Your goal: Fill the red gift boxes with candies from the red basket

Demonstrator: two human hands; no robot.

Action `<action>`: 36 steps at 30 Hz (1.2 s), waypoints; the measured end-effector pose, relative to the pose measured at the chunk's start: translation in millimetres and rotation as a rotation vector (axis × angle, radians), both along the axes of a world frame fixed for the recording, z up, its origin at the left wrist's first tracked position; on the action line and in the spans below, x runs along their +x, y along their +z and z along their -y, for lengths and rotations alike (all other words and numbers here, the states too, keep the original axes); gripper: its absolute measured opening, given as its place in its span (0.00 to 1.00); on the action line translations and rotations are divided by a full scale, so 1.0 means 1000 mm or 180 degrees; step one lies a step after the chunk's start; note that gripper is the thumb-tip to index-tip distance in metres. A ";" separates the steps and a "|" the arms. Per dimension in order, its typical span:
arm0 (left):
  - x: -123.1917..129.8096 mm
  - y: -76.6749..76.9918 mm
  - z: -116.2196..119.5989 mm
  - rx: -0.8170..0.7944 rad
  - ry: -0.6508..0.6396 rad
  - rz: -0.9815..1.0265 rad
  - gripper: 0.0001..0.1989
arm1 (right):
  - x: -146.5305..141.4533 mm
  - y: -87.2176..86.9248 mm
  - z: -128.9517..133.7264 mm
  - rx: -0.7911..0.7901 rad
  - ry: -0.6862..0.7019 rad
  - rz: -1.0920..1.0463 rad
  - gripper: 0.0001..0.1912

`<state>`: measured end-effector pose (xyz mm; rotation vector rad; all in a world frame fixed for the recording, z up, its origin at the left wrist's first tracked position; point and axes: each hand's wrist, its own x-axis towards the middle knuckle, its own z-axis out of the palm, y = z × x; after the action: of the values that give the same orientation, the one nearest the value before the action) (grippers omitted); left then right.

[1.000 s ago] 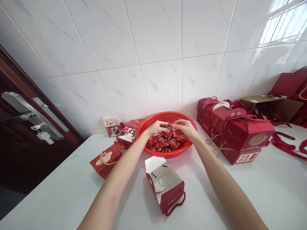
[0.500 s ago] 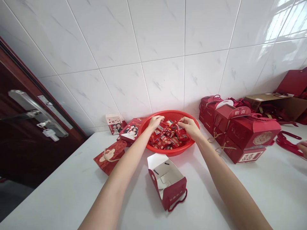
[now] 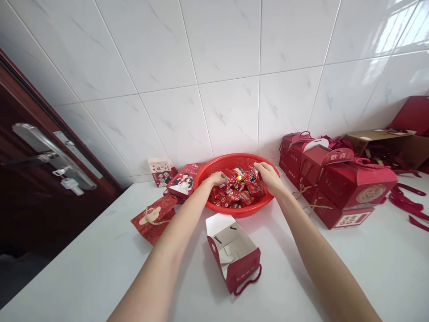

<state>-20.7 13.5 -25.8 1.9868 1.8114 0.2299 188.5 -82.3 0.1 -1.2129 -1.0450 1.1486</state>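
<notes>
A red plastic basket (image 3: 246, 211) holds several wrapped candies (image 3: 231, 197). Over its left part, my left hand (image 3: 218, 179) is closed with its fingertips at a small wrapper. My right hand (image 3: 267, 176) is at the basket's right side, its fingers closed on a red candy packet (image 3: 254, 174). Between my forearms, in front of the basket, an open red box (image 3: 243, 268) shows its white inside; its flap is up at the back and a dark red cord hangs at the front.
Left of the basket are a cream and red box (image 3: 161, 173), a box with a printed couple (image 3: 182, 181) and a red bag (image 3: 156, 219). Stacked red boxes (image 3: 355, 188), ribbons (image 3: 407, 201) and an open carton (image 3: 398, 143) stand right. A tiled wall rises behind.
My left hand has lowered into the candies. My right hand has shifted slightly, with a packet at its fingers. Another person's hand at the right edge has left the view.
</notes>
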 end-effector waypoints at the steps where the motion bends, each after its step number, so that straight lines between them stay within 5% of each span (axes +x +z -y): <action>1: 0.000 0.000 -0.001 0.0008 0.0009 0.0000 0.09 | 0.000 0.000 0.000 -0.0024 0.0009 -0.0021 0.11; 8: 0.000 0.001 0.000 -0.0244 0.0020 0.0218 0.17 | -0.002 0.002 0.002 0.0021 0.0066 -0.0080 0.14; 18: 0.002 0.012 0.011 -0.0486 0.0438 -0.0137 0.11 | 0.002 -0.004 -0.002 0.0118 0.0333 0.0100 0.21; 26: 0.003 0.016 0.022 -0.1245 0.0125 -0.0378 0.16 | -0.001 0.006 0.005 -0.0256 0.0304 -0.0156 0.14; 36: -0.004 0.017 0.015 -0.0794 -0.0269 0.0018 0.17 | 0.000 0.004 0.002 -0.0252 0.0617 -0.0433 0.07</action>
<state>-25.1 -1.3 -8.8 1.8785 1.6584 -0.0166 188.9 -84.4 3.7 -1.0953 -1.0385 1.4143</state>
